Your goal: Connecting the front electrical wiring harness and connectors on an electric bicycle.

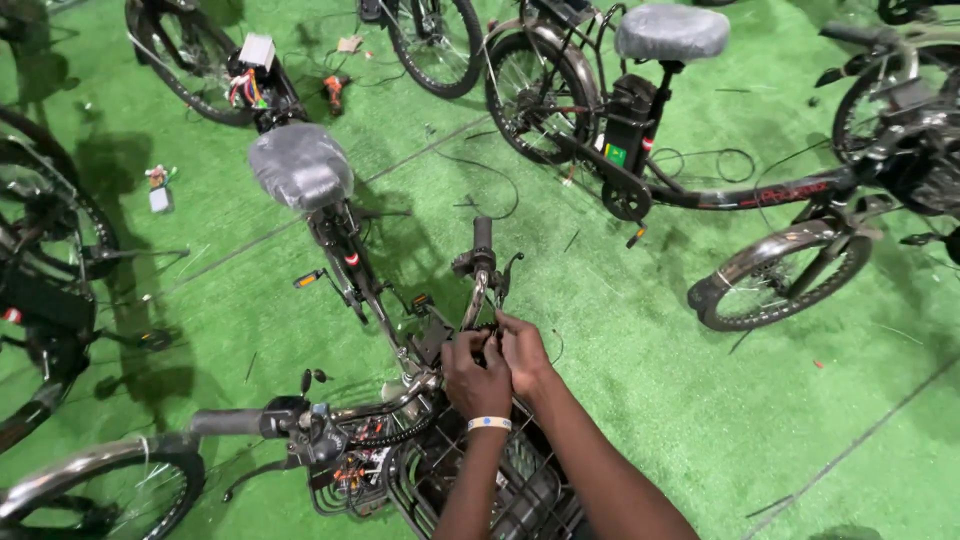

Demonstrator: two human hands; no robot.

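Note:
A black bicycle stands below me with a plastic-wrapped saddle (300, 165) and a chrome handlebar (474, 300). My left hand (473, 375), with a pale wristband, and my right hand (522, 350) meet at the middle of the handlebar, fingers pinched around a small dark part and thin cables there. What exactly the fingers grip is hidden. A black wire basket (520, 490) sits under my forearms. The left grip (225, 422) and the right grip (482, 235) are free.
Green artificial turf covers the floor. Other bicycles stand around: one at the right (700, 160) with a wrapped saddle, wheels at the left edge (40, 250), more at the top. Loose cables (480, 190) and small parts (158, 190) lie on the turf.

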